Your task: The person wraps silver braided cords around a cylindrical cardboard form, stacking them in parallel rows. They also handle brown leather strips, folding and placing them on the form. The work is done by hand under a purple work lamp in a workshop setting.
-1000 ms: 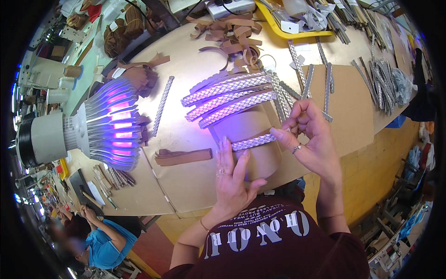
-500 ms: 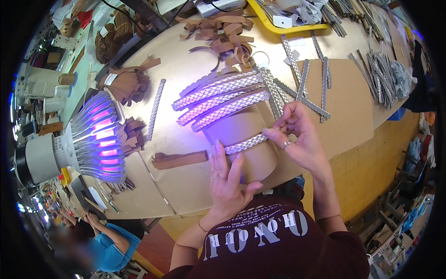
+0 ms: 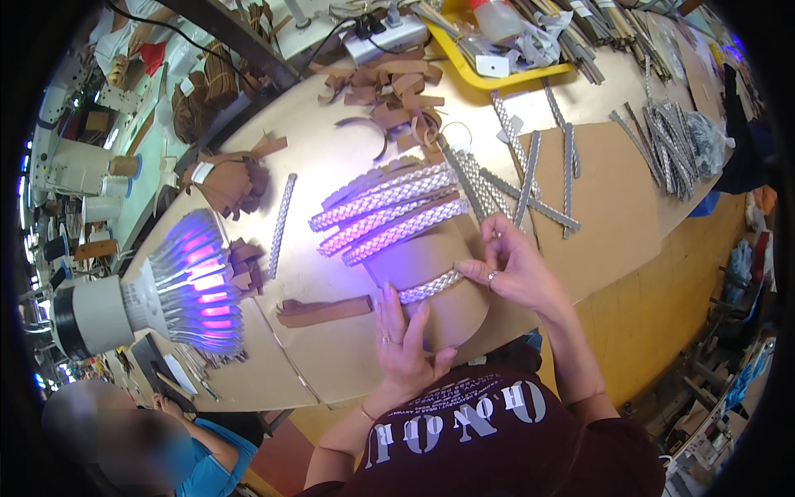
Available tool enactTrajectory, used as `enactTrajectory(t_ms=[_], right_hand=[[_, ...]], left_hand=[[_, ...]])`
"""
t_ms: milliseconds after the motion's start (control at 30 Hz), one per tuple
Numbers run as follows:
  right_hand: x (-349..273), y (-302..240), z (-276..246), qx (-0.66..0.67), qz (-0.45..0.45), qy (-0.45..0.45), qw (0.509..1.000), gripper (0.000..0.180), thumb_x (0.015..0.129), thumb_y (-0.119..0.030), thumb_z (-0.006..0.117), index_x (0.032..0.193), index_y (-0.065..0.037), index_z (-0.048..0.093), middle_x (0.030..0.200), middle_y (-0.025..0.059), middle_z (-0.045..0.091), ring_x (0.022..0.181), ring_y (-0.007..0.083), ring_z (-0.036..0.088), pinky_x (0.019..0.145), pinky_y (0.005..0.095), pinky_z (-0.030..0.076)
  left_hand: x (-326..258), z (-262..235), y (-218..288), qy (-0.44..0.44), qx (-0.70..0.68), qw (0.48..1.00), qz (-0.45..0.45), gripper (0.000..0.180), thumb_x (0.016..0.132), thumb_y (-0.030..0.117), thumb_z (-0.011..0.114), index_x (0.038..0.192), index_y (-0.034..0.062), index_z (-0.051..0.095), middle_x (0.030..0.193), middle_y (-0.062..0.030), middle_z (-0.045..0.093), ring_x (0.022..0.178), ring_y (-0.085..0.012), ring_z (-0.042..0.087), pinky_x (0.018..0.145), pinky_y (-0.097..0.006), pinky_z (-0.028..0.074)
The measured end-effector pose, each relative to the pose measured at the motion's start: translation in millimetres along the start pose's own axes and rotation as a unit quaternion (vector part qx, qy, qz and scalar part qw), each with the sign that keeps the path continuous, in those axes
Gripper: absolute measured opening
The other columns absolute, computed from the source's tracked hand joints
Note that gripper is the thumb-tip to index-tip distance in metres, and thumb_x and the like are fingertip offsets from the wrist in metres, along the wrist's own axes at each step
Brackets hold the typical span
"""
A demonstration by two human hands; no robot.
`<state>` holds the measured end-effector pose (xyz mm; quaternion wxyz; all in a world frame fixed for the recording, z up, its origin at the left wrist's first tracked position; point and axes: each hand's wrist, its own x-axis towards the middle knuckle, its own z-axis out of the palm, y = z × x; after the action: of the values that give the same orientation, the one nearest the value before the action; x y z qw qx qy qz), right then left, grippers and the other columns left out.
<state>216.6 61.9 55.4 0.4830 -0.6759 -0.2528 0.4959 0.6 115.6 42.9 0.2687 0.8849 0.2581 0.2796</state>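
Observation:
A short silver braided strap (image 3: 431,287) lies across a curved piece of tan cardboard (image 3: 455,319) near the table's front edge. My left hand (image 3: 403,344) has its fingers stretched out and apart, with fingertips at the strap's left end. At its right end, my right hand (image 3: 517,273) has the thumb on the strap and the other fingers curled; the fingertips' exact contact is partly hidden. Just beyond, several silver braided straps (image 3: 406,234) lie side by side over the cardboard, tinted purple by the lamp (image 3: 182,286) on the left.
Brown strips (image 3: 323,311) lie left of my hands, with a bundle of brown pieces (image 3: 232,178) farther back. Grey and silver braids (image 3: 530,178) rest by a flat cardboard sheet (image 3: 613,182). A yellow tray (image 3: 489,81) stands at the back. Another person's blue sleeve (image 3: 219,464) shows lower left.
The whole view has shifted, so the table sits lower and the lamp farther right. My right thumb stays at the strap's right end, and my left hand stays at its left end.

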Motion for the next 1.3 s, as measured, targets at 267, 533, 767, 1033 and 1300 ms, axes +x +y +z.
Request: enactTrajectory(t_ms=[267, 533, 767, 1033, 1300], right_hand=[[6.4, 22.9, 5.7, 0.094, 0.017, -0.042, 0.995, 0.029, 0.086, -0.026, 0.076, 0.089, -0.007, 0.054, 0.067, -0.007, 0.048, 0.06, 0.0021, 0.04, 0.054, 0.0187, 0.033], [-15.4, -9.5, 4.2, 0.093, -0.011, -0.024, 0.995, 0.018, 0.09, -0.018, 0.071, 0.087, -0.006, 0.058, 0.076, -0.0028, 0.058, 0.065, 0.0032, 0.051, 0.059, 0.018, 0.041], [-19.5, -62.4, 6.1, 0.171, -0.099, -0.095, 0.976, 0.018, 0.088, -0.008, 0.071, 0.097, -0.005, 0.055, 0.076, -0.0007, 0.06, 0.066, 0.004, 0.054, 0.06, 0.0178, 0.042], [30.7, -108.1, 1.1, 0.095, -0.146, -0.058, 0.983, 0.019, 0.09, -0.012, 0.069, 0.101, -0.006, 0.054, 0.075, -0.0006, 0.062, 0.067, 0.003, 0.054, 0.058, 0.0175, 0.039], [51.8, -70.8, -1.9, -0.082, -0.144, 0.119, 0.979, 0.022, 0.088, -0.015, 0.072, 0.098, -0.003, 0.056, 0.064, -0.004, 0.052, 0.057, 0.0015, 0.042, 0.049, 0.0194, 0.033]], left_hand=[[-9.3, 24.9, -12.8, 0.048, -0.005, 0.998, 0.044, 0.077, 0.085, 0.047, 0.068, 0.137, 0.0018, 0.035, 0.145, -0.0438, 0.022, 0.134, -0.06, 0.026, 0.107, -0.063, 0.03], [-12.1, 28.9, -8.2, 0.073, -0.009, 0.997, 0.024, 0.081, 0.08, 0.046, 0.074, 0.139, 0.0042, 0.037, 0.148, -0.039, 0.022, 0.138, -0.0552, 0.023, 0.11, -0.064, 0.021], [-14.7, -4.1, 6.4, 0.168, 0.115, 0.975, 0.091, 0.082, 0.087, 0.056, 0.063, 0.143, 0.0055, 0.03, 0.15, -0.04, 0.015, 0.142, -0.0531, 0.012, 0.113, -0.063, 0.001], [57.1, -26.1, -18.5, 0.138, 0.139, 0.98, 0.037, 0.089, 0.089, 0.065, 0.05, 0.15, 0.0048, 0.026, 0.154, -0.0366, 0.006, 0.145, -0.0506, 0.002, 0.111, -0.064, -0.007], [93.6, -17.1, -21.7, -0.012, 0.078, 0.995, -0.061, 0.088, 0.091, 0.067, 0.039, 0.152, 0.006, 0.025, 0.158, -0.028, 0.009, 0.147, -0.0449, 0.003, 0.111, -0.065, -0.006]])
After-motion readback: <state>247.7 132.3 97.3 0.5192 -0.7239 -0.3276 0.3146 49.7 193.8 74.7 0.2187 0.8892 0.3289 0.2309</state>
